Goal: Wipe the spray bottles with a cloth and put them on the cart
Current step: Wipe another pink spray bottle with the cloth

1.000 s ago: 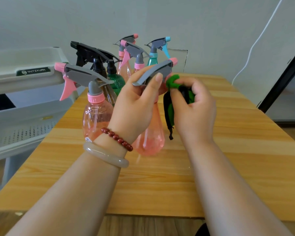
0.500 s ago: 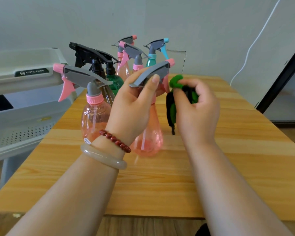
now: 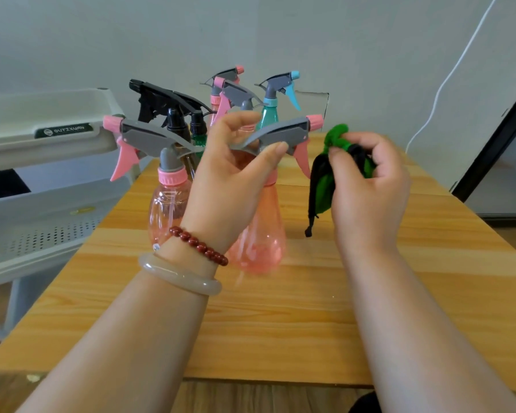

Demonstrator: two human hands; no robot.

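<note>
**Bottle gripped at the spray head, cloth not yet on it**

The pink bottle is held over the desk by the left hand, whose fingers are curled round the grey spray head and neck. A bunched green cloth is pinched in the right hand, just beside the trigger but apart from it. The bottle's long axis is close to vertical, base down, and the nozzle is pointed to the person's right. As only the top is gripped, the body could swing or slip under wiping pressure. The trigger could be squeezed by mistake. The second pink bottle, just beside on the left, could be knocked over.
</note>
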